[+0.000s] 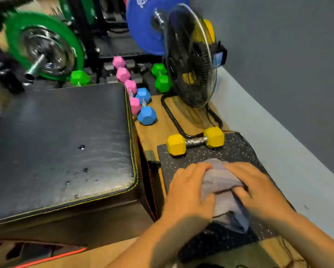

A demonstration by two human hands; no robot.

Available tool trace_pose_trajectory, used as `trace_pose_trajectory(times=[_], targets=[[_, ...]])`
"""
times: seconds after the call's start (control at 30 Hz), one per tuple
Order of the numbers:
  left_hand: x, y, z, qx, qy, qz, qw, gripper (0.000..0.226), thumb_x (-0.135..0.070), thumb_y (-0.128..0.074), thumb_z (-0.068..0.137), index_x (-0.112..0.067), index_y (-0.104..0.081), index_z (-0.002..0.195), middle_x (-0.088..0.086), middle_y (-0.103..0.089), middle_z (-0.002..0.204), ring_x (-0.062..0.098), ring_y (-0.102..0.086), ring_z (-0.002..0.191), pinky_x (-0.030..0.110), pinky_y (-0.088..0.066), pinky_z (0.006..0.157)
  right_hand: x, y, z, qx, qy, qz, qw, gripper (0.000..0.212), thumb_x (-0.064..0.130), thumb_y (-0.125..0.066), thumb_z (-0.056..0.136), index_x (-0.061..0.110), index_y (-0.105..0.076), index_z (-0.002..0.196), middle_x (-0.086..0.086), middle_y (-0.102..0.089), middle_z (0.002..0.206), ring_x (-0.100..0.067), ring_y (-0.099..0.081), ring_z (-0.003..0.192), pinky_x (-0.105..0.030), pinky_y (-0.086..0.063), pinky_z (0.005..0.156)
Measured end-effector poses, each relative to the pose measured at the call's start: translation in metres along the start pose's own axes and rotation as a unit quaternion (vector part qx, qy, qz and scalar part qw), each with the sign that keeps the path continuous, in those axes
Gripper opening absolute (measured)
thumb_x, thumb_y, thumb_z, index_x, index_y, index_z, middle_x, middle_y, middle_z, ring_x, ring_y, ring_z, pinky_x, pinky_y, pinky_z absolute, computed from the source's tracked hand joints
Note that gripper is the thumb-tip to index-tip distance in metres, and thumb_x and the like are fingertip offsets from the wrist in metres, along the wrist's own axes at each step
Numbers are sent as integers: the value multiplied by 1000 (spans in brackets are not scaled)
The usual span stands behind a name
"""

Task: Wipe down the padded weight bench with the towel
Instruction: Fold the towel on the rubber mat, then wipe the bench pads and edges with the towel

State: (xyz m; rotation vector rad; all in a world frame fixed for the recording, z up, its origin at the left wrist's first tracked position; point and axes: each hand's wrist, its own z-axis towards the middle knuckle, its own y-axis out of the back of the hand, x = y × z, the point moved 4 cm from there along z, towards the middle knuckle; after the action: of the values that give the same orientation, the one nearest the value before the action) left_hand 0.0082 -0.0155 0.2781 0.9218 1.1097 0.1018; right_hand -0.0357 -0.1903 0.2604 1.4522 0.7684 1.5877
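**Status.** The grey towel (220,182) lies bunched on the speckled rubber mat (239,149) on the floor, to the right of the padded weight bench (61,142) and apart from it. Your left hand (189,192) cups its left side, fingers bent over the cloth. Your right hand (259,192) curls its fingers into a fold. Wiping has not yet begun.

**Caution 1.** Water droplets (82,147) sit on the pad. A tight wad will likely smear them, so present a flat face of the cloth.

**Caution 2.** A loose corner may trail as you lift and catch the yellow dumbbell (196,141) just beyond the towel (gather all edges first).

**Caution 3.** The yellow-stitched seam (130,132) probably holds moisture, and a pass confined to the centre would miss it.
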Motion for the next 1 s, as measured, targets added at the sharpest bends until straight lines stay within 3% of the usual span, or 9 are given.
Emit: trace_pose_trajectory(times=[0.1,0.23,0.33,0.43,0.5,0.6,0.73,0.87,1.0], targets=[[-53,78,-2,-127,-81,-43,988,55,-7,-55,72,-28,-49,123,-9,-53,122,14,-49,112,28,-40,98,74,65,30,-83,69,28,994,56,23,-36,72,31,-52,125,8,-54,116,-3,-47,102,3,-25,92],[-80,192,-8,-269,-93,-9,958,54,-8,-51,72,-22,-53,124,-3,-52,124,18,-52,110,40,-46,93,180,114,85,-165,180,81,966,63,23,-43,74,29,-48,137,10,-52,121,5,-42,110,2,-24,95],[-47,254,-33,-335,-12,97,937,54,-15,-50,69,-28,-54,121,-7,-52,127,18,-53,111,44,-47,90,246,95,115,-109,227,90,964,64,32,-55,79,36,-41,142,11,-51,128,1,-43,117,-3,-25,99],[15,265,-61,-236,183,210,931,44,-21,-51,77,-26,-53,121,-1,-34,148,23,-39,133,46,-37,105,278,20,119,61,245,-38,967,68,60,-45,82,33,-39,145,0,-39,150,-19,-34,139,-30,-28,114],[48,248,-74,-157,255,298,906,46,-28,-45,87,-21,-46,132,5,-9,160,30,-7,147,57,-10,115,280,-22,111,136,218,-72,964,69,63,-40,88,33,-30,149,-1,-21,160,-21,-12,149,-35,-17,120],[60,225,-82,-159,181,329,913,59,-38,-25,92,-12,-38,144,9,-14,160,30,-1,148,64,-6,114,275,-35,103,119,198,-42,972,74,69,-27,85,37,-19,152,5,-5,164,-16,6,150,-35,-8,122],[64,211,-84,-137,145,259,945,73,-51,-5,85,-22,-12,152,-4,-1,161,11,12,147,45,-7,120,269,-35,92,104,203,-54,972,83,72,-6,72,46,-5,151,15,9,162,-9,19,147,-33,-3,122],[67,214,-74,-134,142,250,948,75,-50,-6,84,-21,-18,152,-4,-7,161,13,7,148,43,-8,120,269,-39,103,57,209,14,976,73,64,-24,76,38,-40,143,10,-27,156,-11,-8,147,-23,-10,115],[67,216,-67,-179,108,217,953,55,-42,-17,87,-18,-46,127,-4,-38,143,16,-16,141,40,-19,117,270,-40,113,-17,207,75,975,44,52,-41,75,26,-59,107,10,-52,127,-12,-36,131,-31,-35,107]])
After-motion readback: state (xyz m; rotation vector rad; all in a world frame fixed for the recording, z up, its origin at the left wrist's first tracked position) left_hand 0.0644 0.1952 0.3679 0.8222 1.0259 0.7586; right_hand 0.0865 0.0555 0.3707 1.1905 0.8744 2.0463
